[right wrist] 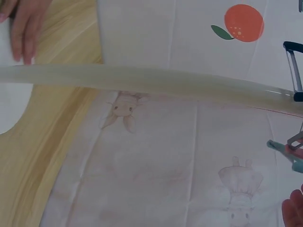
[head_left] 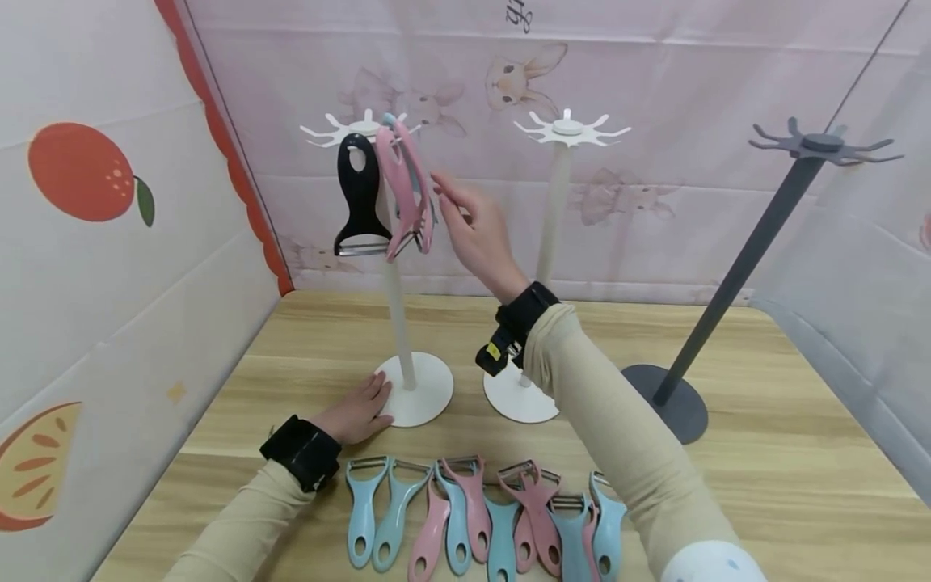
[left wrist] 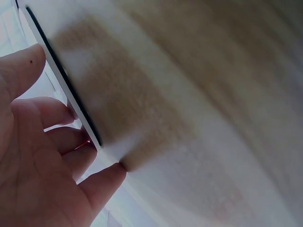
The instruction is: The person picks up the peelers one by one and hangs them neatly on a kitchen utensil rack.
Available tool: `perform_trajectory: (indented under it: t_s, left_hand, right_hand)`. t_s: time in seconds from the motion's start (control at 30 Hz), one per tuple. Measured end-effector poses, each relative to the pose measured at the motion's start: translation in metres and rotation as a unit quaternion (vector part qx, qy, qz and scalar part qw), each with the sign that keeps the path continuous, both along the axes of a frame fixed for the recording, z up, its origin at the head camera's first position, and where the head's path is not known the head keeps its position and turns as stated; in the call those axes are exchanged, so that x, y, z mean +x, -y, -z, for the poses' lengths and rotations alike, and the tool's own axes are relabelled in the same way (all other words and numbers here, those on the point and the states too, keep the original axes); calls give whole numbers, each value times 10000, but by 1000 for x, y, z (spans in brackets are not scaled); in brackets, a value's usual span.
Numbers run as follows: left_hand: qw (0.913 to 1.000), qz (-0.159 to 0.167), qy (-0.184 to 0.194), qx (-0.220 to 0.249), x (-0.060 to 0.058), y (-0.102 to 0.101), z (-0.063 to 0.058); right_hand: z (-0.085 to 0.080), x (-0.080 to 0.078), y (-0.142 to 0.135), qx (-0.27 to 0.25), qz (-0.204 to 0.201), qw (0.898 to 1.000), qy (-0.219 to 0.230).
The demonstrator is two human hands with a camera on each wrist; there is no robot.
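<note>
My left hand (head_left: 358,411) rests with its fingers on the round white base (head_left: 425,392) of the left stand. In the left wrist view, the fingers (left wrist: 104,182) lie at the base's edge. My right hand (head_left: 476,230) is raised just right of the stand's top, holding nothing, a small gap from the hanging peelers. From the hooks (head_left: 330,129) hang a black peeler (head_left: 359,190), pink peelers (head_left: 396,190) and a light blue one partly hidden behind them. Only fingertips (right wrist: 293,208) of the right hand show in the right wrist view.
Several light blue peelers (head_left: 361,513) and pink peelers (head_left: 476,509) lie in a row at the table's front. A white stand (head_left: 556,202) and a dark grey stand (head_left: 742,275) stand to the right, with bare hooks. Printed cloth (head_left: 465,81) hangs behind.
</note>
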State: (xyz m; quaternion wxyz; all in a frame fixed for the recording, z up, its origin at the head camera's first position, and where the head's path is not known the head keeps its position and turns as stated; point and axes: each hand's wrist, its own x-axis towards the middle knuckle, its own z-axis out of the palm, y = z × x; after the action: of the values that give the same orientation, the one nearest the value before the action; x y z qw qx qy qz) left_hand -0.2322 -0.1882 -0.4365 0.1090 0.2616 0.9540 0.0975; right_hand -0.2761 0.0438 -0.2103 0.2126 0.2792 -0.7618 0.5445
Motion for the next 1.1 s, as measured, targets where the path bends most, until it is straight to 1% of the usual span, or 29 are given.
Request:
perform_trajectory:
  t_s: [0.1, 0.2, 0.3, 0.43, 0.53, 0.63, 0.73, 0.9, 1.03, 1.1]
  left_hand:
    - [10000, -32, -6, -70, -1, 0, -1]
    - [9999, -31, -31, -140, 0, 0, -2]
    - [9999, -51, 2, -132, 1, 0, -4]
    - [9999, -20, -22, -150, 1, -1, -2]
    - [9997, 32, -85, -226, 0, -2, 2]
    - [9997, 78, -123, -201, -1, -3, 4]
    - [9998, 71, -94, -147, -1, -3, 3]
    - [9999, 53, -85, -108, 0, -3, -2]
    - [9998, 30, -90, -160, 0, -3, -4]
    - [9997, 18, -70, -215, 0, -4, -3]
  right_hand:
    - [12, 5, -8, 113, -10, 9997, -226]
    - [22, 11, -17, 254, -22, 9991, -348]
    - [31, 18, -26, 370, -43, 9979, -533]
    - [43, 28, -42, 621, -259, 9922, -1045]
    - [55, 37, -58, 1033, -423, 9845, -1354]
    - [68, 49, -76, 1540, -495, 9763, -1436]
    - [82, 60, -93, 1926, -629, 9689, -1422]
    - [105, 76, -117, 2521, -805, 9538, -1421]
    - [120, 89, -135, 3019, -937, 9406, -1238]
    - [127, 96, -145, 3282, -1037, 9321, -1130]
